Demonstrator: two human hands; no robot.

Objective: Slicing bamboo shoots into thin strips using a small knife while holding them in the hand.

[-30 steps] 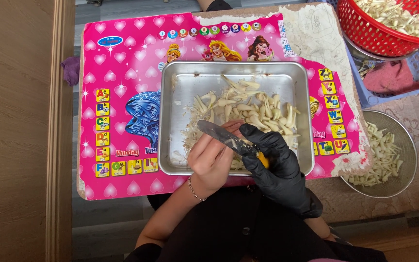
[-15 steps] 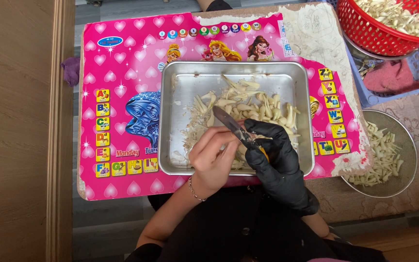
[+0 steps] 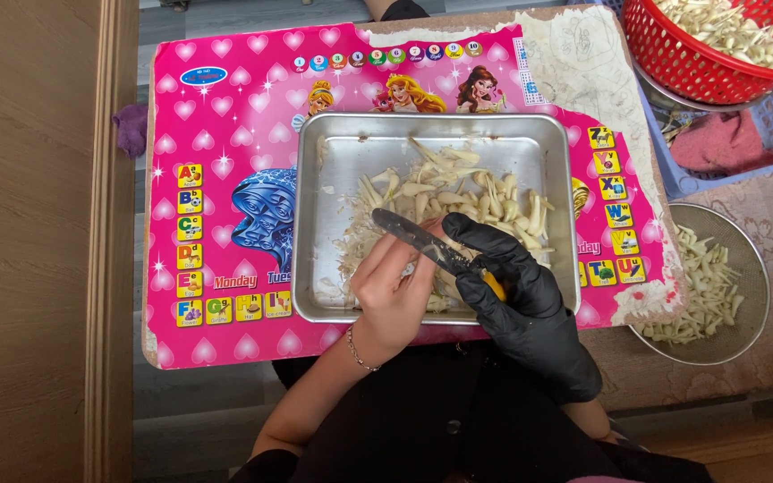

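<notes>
bare left hand and black-gloved right hand meet side by side, fingers curled closed.

The red basket runs off the top edge. The left hand hides the piece it holds; the knife handle is mostly covered.

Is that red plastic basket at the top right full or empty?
Full, or nearly: the red plastic basket holds a heap of pale peeled pieces reaching up near its rim. Its far side is cut off by the picture's edge.
</notes>
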